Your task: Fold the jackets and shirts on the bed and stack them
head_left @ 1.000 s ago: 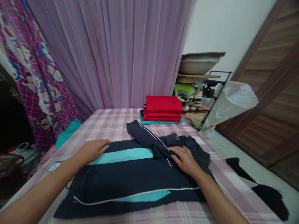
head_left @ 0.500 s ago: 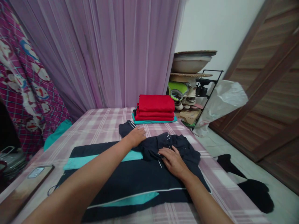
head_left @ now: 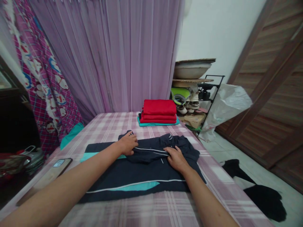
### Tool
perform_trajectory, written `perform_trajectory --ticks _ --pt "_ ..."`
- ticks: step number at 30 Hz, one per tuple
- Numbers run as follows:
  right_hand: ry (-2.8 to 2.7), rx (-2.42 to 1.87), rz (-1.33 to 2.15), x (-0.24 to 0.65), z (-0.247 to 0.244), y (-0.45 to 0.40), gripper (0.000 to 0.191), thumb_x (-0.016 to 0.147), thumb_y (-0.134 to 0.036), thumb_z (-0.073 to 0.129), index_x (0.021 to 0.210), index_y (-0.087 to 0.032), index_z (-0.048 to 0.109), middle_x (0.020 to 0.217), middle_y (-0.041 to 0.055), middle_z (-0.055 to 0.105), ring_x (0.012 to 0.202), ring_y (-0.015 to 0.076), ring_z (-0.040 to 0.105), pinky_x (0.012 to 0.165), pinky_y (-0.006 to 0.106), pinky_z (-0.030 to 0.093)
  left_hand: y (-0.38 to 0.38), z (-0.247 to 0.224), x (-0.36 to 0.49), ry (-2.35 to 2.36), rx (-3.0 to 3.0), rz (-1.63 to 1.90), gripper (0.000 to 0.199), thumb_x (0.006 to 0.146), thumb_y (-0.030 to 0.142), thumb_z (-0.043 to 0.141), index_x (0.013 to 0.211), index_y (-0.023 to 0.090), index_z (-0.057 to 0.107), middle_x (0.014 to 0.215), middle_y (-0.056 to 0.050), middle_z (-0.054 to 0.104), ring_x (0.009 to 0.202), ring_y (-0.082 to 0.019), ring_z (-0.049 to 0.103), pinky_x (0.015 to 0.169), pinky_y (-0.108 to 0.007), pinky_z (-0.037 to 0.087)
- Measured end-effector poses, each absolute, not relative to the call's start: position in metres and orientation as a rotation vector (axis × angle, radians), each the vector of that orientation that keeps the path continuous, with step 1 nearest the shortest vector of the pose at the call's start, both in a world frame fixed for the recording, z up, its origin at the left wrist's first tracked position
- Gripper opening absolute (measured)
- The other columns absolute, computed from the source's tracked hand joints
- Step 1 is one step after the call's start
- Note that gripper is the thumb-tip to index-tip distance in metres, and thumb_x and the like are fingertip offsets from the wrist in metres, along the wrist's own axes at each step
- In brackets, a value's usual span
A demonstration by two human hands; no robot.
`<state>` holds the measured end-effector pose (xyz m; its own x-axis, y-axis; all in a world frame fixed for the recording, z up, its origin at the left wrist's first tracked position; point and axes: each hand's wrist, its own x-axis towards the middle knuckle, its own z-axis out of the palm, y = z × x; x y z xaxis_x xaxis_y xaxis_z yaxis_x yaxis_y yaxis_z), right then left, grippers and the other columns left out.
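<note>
Navy garment (head_left: 139, 171), lower centre: body flat, sleeve (head_left: 148, 154) laid across, not yet smooth. My left hand (head_left: 128, 144) and right hand (head_left: 176, 160) bend fingers over it; grip, I cannot tell. Folded clothes (head_left: 160, 108), mid-frame: stacked.

A purple curtain (head_left: 139, 56) hangs at the back. To its right there are a white wall (head_left: 213, 31), a black rack (head_left: 215, 75) and brown wooden panels (head_left: 267, 85). The floor (head_left: 219, 149) has pale tiles.

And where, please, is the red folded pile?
In the head view, the red folded pile lies slightly right of centre, beyond the dark garment, before the purple curtain.
</note>
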<state>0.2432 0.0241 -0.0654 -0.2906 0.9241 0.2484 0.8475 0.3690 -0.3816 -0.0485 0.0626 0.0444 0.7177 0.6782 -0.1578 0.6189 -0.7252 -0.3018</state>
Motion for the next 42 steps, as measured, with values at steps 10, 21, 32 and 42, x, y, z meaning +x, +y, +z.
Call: perform_trajectory --ticks 10,21,32,42 --pt "-2.195 -1.591 0.068 0.247 -0.052 0.018 0.050 0.076 -0.004 0.048 0.119 -0.021 0.065 0.120 0.0097 0.071 0.115 0.0225 0.063 0.108 0.043 0.034 -0.037 0.060 -0.072 -1.273 -2.769 0.388 0.035 0.086 0.052 0.056 0.105 0.023 0.064 0.078 -0.008 0.074 0.076 -0.026 0.070 0.070 -0.034 0.050" --pt "-2.226 -1.788 0.158 0.265 -0.024 0.007 0.042 0.082 -0.007 0.043 0.093 -0.027 0.078 0.106 0.0035 0.077 0.101 0.0234 0.070 0.091 0.035 0.050 -0.049 0.041 -0.075 -1.614 -3.499 0.009 0.061 0.095 0.065 0.029 0.102 0.023 0.073 0.077 -0.001 0.072 0.060 -0.013 0.061 0.060 -0.023 0.044" --pt "-1.759 -2.268 0.210 0.235 0.008 0.085 0.059 0.097 -0.051 0.037 0.139 -0.015 0.053 0.123 0.0229 0.067 0.113 0.0341 0.065 0.092 0.047 0.048 0.038 0.001 -0.165 -1.956 -2.594 -0.369 0.057 0.094 0.050 0.029 0.125 0.018 0.064 0.132 -0.010 0.066 0.125 -0.024 0.058 0.109 -0.039 0.040" --pt "-1.749 -2.316 0.141 0.244 -0.029 0.087 0.044 0.100 -0.031 0.035 0.140 -0.025 0.053 0.124 0.0116 0.069 0.110 0.0260 0.066 0.091 0.038 0.050 0.056 -0.070 -0.237 -2.329 -2.149 -0.046 0.065 0.092 0.060 0.027 0.149 0.031 0.042 0.156 -0.012 0.041 0.144 -0.037 0.032 0.106 -0.070 0.029"
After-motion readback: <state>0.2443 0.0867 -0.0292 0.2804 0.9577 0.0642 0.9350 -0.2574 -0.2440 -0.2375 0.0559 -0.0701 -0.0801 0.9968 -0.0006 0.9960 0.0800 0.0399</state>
